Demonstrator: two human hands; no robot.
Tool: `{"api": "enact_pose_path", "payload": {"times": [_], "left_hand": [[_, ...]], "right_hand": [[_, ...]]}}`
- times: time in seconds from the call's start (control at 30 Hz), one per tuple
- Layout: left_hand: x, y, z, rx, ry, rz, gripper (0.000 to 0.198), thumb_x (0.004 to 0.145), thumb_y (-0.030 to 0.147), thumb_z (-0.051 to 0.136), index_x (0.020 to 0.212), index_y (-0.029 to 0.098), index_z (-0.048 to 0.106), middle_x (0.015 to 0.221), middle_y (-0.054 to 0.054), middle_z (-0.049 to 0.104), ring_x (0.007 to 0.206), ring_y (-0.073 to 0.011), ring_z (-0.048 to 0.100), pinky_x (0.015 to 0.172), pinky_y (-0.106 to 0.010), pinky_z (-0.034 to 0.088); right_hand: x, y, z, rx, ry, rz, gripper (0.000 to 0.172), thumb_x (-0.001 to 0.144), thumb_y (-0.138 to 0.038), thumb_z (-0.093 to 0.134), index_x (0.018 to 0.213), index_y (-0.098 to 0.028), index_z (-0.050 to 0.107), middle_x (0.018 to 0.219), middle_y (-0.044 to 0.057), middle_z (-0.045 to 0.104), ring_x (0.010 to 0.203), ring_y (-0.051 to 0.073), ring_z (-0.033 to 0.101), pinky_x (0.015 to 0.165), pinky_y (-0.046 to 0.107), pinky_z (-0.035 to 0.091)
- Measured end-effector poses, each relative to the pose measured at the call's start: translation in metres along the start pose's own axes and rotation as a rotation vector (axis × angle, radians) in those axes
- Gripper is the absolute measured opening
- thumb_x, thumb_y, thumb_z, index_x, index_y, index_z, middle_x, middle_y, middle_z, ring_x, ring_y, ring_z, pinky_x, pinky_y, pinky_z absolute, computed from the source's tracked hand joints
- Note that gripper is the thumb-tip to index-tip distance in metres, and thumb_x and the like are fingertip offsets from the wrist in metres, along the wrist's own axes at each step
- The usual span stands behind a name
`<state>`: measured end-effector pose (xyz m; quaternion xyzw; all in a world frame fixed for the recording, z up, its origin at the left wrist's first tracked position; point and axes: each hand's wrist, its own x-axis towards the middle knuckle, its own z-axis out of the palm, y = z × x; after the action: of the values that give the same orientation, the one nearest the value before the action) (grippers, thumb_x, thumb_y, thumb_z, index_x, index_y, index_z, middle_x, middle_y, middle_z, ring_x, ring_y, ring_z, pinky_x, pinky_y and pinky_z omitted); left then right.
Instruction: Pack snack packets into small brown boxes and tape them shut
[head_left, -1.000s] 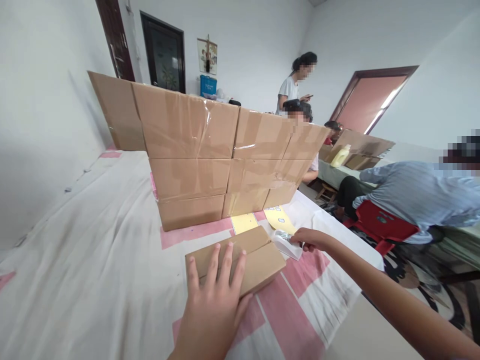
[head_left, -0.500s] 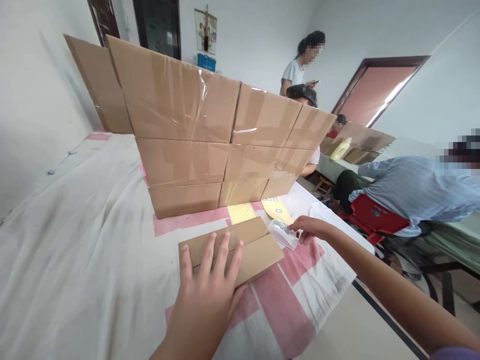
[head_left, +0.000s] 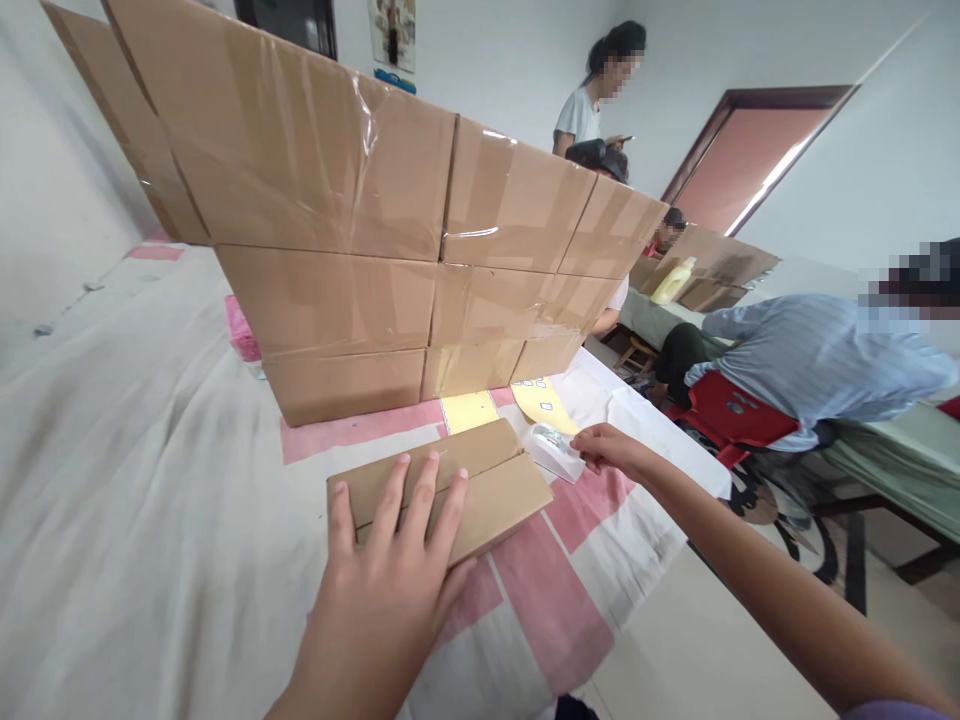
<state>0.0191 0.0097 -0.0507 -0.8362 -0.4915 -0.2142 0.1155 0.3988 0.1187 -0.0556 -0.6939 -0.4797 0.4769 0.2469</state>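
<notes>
Toward the left of the cloth-covered tabletop [head_left: 150,450], a pink object [head_left: 241,325] shows from behind the edge of a tall wall of taped cardboard boxes [head_left: 330,190]. Nearer to me, my left hand [head_left: 382,590] lies palm down with its fingers spread on a small closed cardboard box [head_left: 502,490], which sits flat on the cloth in front of that wall. Just past the box lie a yellow sheet [head_left: 470,410] and, further right, a yellow paper with drawn outlines [head_left: 547,402]. Beside the box's right end is a white tape dispenser [head_left: 551,455], and my right hand [head_left: 609,450], well apart from the left, has its fingers curled at the dispenser's right side; I cannot tell whether they pinch it. Further right, a yellow bottle [head_left: 673,283] stands on another surface, and a person in a striped shirt [head_left: 817,370] sits on a red chair [head_left: 739,410].
</notes>
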Motion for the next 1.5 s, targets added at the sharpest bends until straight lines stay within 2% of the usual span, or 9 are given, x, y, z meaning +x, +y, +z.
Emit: {"api": "enact_pose_path", "payload": {"times": [0.27,0.47,0.77,1.07,1.2,1.37,1.5], "left_hand": [[0.002,0.001,-0.002,0.034,-0.006,0.007,0.055,0.104,0.046,0.036,0.153,0.021,0.046,0.16,-0.016,0.043,0.144,-0.0416,0.045,0.115,-0.077,0.026],[0.002,0.0,-0.004,0.04,-0.008,0.014,0.056,0.103,0.046,0.039,0.153,0.02,0.046,0.16,-0.016,0.043,0.143,-0.0423,0.046,0.115,-0.076,0.026],[0.003,-0.001,-0.006,0.039,-0.012,0.024,0.058,0.103,0.05,0.041,0.152,0.019,0.045,0.16,-0.017,0.043,0.143,-0.0425,0.047,0.116,-0.076,0.026],[0.002,-0.001,-0.006,0.017,-0.018,0.013,0.058,0.101,0.048,0.045,0.153,0.021,0.045,0.16,-0.016,0.043,0.143,-0.0425,0.047,0.118,-0.075,0.023],[0.003,-0.001,-0.005,0.011,0.0,0.018,0.058,0.1,0.046,0.049,0.152,0.02,0.047,0.158,-0.018,0.045,0.142,-0.0433,0.048,0.119,-0.075,0.022],[0.003,-0.002,-0.005,0.009,0.002,0.028,0.059,0.1,0.046,0.05,0.152,0.02,0.047,0.158,-0.019,0.046,0.141,-0.0441,0.049,0.118,-0.076,0.023],[0.003,-0.002,-0.006,-0.008,-0.014,0.017,0.06,0.1,0.048,0.049,0.153,0.02,0.045,0.159,-0.018,0.044,0.142,-0.0442,0.047,0.118,-0.076,0.023]], "right_hand": [[-0.007,0.016,0.001,0.198,0.02,-0.119,0.049,0.063,-0.041,0.083,0.052,-0.02,0.04,0.06,-0.001,0.057,0.045,0.008,0.048,0.046,0.025,0.031],[-0.008,0.025,0.002,0.307,0.046,-0.122,0.025,0.065,-0.037,0.079,0.069,-0.017,0.064,0.057,-0.003,0.055,0.046,0.011,0.05,0.049,0.027,0.036],[-0.01,0.035,0.005,0.463,0.089,-0.133,0.025,0.066,-0.035,0.077,0.079,-0.016,0.07,0.062,-0.002,0.058,0.047,0.011,0.052,0.052,0.027,0.04],[-0.009,0.044,0.011,0.571,0.109,-0.12,0.023,0.069,-0.036,0.075,0.082,-0.017,0.07,0.054,-0.001,0.056,0.049,0.014,0.05,0.053,0.029,0.043],[-0.01,0.051,0.017,0.601,0.142,-0.161,0.026,0.07,-0.039,0.077,0.086,-0.019,0.071,0.058,-0.001,0.057,0.052,0.014,0.05,0.055,0.03,0.043],[-0.011,0.059,0.022,0.609,0.143,-0.233,0.028,0.069,-0.04,0.085,0.075,-0.021,0.065,0.058,-0.001,0.055,0.058,0.015,0.05,0.062,0.031,0.045],[-0.009,0.062,0.022,0.613,0.136,-0.264,0.038,0.067,-0.04,0.087,0.061,-0.021,0.055,0.063,0.0,0.056,0.06,0.014,0.05,0.064,0.031,0.046]]}}
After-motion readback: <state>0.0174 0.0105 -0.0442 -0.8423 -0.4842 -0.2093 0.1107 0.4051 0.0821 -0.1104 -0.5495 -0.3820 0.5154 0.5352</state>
